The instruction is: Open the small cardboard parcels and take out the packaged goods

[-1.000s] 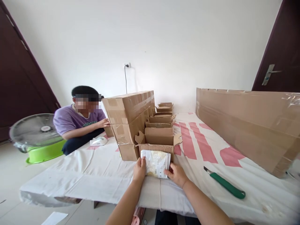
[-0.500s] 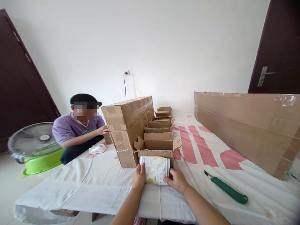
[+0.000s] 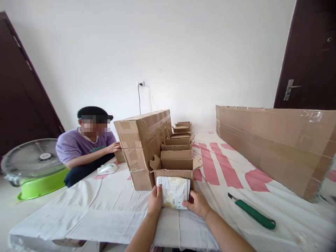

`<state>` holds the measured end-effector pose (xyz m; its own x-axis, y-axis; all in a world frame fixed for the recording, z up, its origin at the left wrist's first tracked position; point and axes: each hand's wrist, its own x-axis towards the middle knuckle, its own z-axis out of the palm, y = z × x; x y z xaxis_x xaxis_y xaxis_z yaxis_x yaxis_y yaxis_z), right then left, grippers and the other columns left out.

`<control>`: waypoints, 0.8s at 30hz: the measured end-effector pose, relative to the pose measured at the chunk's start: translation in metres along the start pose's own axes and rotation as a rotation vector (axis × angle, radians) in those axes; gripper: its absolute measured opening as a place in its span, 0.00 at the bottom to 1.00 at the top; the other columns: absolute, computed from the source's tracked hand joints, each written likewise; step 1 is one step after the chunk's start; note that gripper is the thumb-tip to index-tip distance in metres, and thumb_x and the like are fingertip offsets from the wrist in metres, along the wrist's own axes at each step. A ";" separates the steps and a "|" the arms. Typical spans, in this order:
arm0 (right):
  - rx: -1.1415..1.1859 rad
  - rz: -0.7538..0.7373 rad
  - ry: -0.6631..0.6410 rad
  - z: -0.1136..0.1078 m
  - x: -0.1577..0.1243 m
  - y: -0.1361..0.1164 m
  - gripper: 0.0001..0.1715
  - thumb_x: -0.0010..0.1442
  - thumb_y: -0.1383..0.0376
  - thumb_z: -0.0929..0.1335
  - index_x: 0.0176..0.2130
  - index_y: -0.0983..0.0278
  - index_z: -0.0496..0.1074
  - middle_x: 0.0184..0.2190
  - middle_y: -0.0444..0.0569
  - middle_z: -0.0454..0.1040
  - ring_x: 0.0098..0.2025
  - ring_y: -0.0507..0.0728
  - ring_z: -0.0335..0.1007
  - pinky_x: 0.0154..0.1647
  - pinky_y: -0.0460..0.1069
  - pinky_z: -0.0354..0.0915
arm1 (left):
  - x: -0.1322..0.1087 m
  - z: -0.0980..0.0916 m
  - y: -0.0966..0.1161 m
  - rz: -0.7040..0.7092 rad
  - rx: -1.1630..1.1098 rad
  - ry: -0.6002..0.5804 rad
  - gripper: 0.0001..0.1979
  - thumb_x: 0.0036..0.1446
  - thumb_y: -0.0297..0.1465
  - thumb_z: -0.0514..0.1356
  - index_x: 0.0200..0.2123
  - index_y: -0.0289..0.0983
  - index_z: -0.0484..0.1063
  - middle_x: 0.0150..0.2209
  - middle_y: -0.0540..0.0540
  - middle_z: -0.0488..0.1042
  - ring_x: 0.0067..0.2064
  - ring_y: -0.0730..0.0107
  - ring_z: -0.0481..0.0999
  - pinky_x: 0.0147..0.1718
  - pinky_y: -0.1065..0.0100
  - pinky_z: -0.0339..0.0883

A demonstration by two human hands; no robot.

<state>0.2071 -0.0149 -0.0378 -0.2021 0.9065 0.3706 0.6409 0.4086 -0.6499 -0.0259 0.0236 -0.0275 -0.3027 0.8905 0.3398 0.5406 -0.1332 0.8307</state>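
Between my two hands is a white printed packet [image 3: 173,192] in clear plastic, upright at the front of an open cardboard box [image 3: 174,163]. My left hand [image 3: 155,200] is closed on its left edge, thumb on the near face. On the right edge, my right hand [image 3: 197,203] grips it with the thumb low on the face. The box's flaps stand up, and its lower front is hidden behind the packet. A green utility knife [image 3: 253,211] with its blade out lies to the right of my right hand.
Taped cartons [image 3: 141,136] are stacked left of a row of open boxes [image 3: 176,141]. A long cardboard panel [image 3: 273,147] stands at the right. Across the table, a person [image 3: 86,147] sits near a white device [image 3: 107,169] and a fan [image 3: 34,157]. A cloth [image 3: 105,213] covers the table.
The camera view has shifted slightly. Both hands keep their hold on the packet in front of the open box, with hardly any movement.
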 end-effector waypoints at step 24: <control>0.024 -0.020 -0.038 0.002 0.001 0.005 0.29 0.63 0.42 0.61 0.38 0.63 0.73 0.34 0.53 0.79 0.34 0.58 0.72 0.34 0.48 0.62 | -0.002 -0.001 0.002 0.005 -0.051 0.019 0.26 0.57 0.56 0.45 0.21 0.42 0.59 0.21 0.48 0.69 0.27 0.60 0.70 0.28 0.63 0.62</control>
<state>0.2087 -0.0117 -0.0418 -0.2428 0.9013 0.3586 0.6185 0.4287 -0.6586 -0.0248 0.0210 -0.0259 -0.3154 0.8813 0.3518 0.5013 -0.1600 0.8504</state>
